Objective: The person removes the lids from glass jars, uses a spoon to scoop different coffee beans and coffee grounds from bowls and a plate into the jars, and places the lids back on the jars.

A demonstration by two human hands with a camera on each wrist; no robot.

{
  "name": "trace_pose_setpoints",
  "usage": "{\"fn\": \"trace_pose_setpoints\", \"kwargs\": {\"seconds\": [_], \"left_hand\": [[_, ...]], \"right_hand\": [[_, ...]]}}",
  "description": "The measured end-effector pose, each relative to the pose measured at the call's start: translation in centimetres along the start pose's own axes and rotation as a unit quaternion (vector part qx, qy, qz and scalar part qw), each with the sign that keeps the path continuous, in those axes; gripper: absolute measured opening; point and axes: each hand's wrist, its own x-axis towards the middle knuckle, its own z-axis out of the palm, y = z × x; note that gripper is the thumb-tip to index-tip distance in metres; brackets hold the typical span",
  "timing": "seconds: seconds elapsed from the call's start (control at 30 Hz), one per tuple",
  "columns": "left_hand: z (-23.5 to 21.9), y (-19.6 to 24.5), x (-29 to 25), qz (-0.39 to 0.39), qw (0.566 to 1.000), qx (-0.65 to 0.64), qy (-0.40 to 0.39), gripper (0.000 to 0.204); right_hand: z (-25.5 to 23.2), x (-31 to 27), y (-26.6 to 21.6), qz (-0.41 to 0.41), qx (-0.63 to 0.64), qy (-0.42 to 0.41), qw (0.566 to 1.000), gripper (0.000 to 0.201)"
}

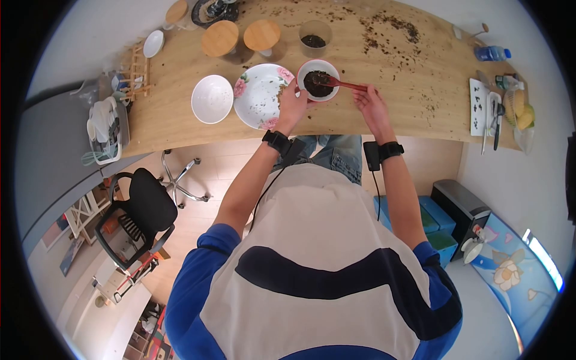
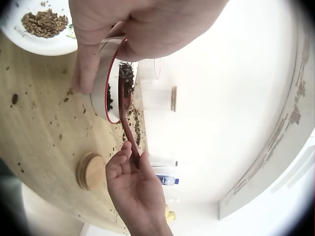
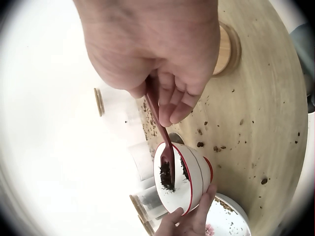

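Observation:
A white bowl (image 1: 328,66) with a red rim holds dark, dry, leaf-like bits (image 1: 316,87). My left hand (image 1: 292,109) grips the near left side of this bowl, thumb at the rim. Between the thumb and fingers of my right hand (image 1: 373,111) is the handle of a dark red spoon (image 1: 351,86). The spoon's head is inside the bowl, carrying a heap of the dark bits (image 3: 167,174) in the right wrist view. Just left of the bowl lies a flowered white dish (image 1: 255,90); brown grains (image 2: 44,23) lie in it.
A white bowl (image 1: 212,99) stands farther left. Behind are jars with wooden lids (image 1: 262,35) and a clear cup (image 1: 315,37) with dark bits. Scattered bits (image 1: 393,36) cover the back right of the table. A blue bottle (image 1: 492,54) and a white tray (image 1: 479,108) are at right.

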Motion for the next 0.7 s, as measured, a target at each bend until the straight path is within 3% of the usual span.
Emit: {"fn": "trace_pose_setpoints", "kwargs": {"seconds": [0.7], "left_hand": [[0.1,-1.3,0.5,-0.017,0.999,-0.030,-0.010,0.039]], "right_hand": [[-0.9,-0.1,0.3,-0.008,0.009,-0.003,1.000,0.031]]}}
